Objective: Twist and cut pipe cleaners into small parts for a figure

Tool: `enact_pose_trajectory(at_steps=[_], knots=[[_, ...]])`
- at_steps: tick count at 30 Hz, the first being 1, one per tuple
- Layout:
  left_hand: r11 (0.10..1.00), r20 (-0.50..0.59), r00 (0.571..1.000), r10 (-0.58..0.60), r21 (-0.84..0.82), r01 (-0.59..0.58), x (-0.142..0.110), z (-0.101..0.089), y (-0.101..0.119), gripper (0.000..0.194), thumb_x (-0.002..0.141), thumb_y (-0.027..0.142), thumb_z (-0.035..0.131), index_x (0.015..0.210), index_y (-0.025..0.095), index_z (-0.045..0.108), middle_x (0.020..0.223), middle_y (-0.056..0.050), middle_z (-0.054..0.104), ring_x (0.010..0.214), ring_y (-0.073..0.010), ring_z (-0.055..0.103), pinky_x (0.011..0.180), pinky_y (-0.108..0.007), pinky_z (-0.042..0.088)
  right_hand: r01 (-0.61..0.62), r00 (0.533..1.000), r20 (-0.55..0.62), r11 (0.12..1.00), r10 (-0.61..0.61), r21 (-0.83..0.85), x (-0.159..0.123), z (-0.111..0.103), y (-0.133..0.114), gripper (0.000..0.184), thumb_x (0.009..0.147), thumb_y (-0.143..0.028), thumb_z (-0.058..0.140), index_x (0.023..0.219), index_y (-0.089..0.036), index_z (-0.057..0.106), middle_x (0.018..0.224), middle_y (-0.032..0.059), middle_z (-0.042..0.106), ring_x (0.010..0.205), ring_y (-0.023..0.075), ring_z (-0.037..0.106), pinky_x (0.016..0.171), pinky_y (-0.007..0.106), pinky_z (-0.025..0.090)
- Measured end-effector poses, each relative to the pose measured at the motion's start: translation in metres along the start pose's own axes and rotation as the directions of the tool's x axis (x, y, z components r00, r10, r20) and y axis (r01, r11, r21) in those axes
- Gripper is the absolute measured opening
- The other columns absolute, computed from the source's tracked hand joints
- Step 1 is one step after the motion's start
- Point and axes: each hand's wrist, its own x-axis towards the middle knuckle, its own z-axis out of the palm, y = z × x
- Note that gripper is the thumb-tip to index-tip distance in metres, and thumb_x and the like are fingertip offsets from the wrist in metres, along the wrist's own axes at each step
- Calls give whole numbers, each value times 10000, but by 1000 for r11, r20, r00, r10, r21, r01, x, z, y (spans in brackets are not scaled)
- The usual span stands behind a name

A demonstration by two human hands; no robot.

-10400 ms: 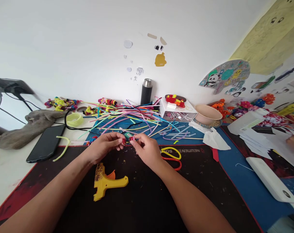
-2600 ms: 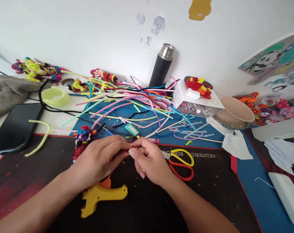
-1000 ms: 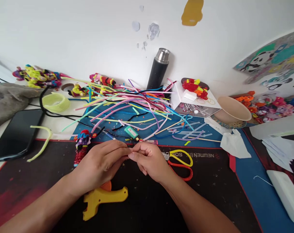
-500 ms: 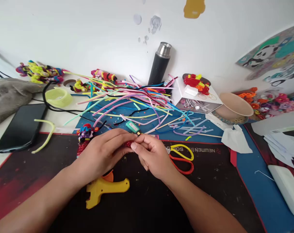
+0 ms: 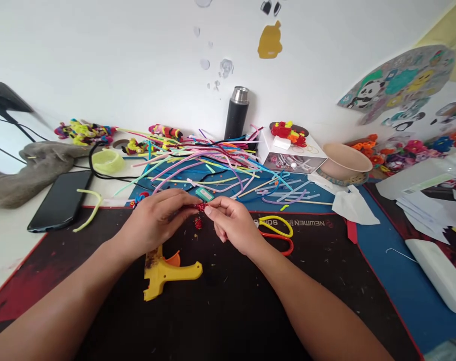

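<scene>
Between my two hands is a piece of glittery red pipe cleaner [image 5: 198, 222], with one part hanging below the fingers. My left hand [image 5: 158, 218] is closed on its left side, thumb and fingers pinching. From the right, my right hand [image 5: 230, 220] pinches the same piece with thumb and forefinger. Below my left hand lies a yellow glue gun [image 5: 171, 272] with an orange trigger. Scissors [image 5: 278, 233] with one yellow and one red handle rest beside my right hand. A pipe cleaner doll [image 5: 140, 198] is mostly hidden behind my left hand.
A heap of coloured pipe cleaners [image 5: 213, 155] covers the back of the desk. Behind it stand a black flask [image 5: 236, 114], a white box [image 5: 291, 158] and a beige bowl [image 5: 346, 159]. A phone [image 5: 60, 200] and a green tape roll [image 5: 107, 162] lie left.
My hands have parted slightly, and more of the red pipe cleaner shows below them. The whole view has shifted, with more wall visible now.
</scene>
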Motion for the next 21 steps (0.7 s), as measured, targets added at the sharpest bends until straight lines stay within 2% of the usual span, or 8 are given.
enact_pose_trajectory(at_steps=[6,12,18,21], knots=[[999,10,1000,14,-38,-14,-3,7,-2,156,1090,241,611,1157,208,748,1016,-63,824,905,-203,782,800,-294,615,-25,997,68,1000,26,-10,-1,-2,1,327,960,-517,733,1037,-214,637,505,-107,557,394,107,493,437,229,354],[999,31,999,37,-36,-36,-3,8,-2,196,1086,206,618,1248,208,727,1087,-71,813,963,-201,779,844,-287,614,-3,999,49,1000,4,-27,-1,-1,-1,254,955,-443,732,948,-207,641,488,-116,505,372,89,461,410,217,302],[996,59,998,14,-94,-8,-3,11,2,180,1080,160,582,1169,195,735,1042,-77,795,953,-206,774,845,-297,616,-35,999,36,997,32,65,-1,3,0,289,885,-442,801,887,-211,626,554,-104,550,335,64,406,359,218,265],[998,62,998,10,-56,-6,-5,15,1,190,1084,140,547,1124,178,729,1000,-81,790,902,-207,775,798,-299,622,-77,997,21,992,75,99,1,5,3,339,853,-472,834,882,-207,624,533,-116,524,323,59,383,348,210,259]])
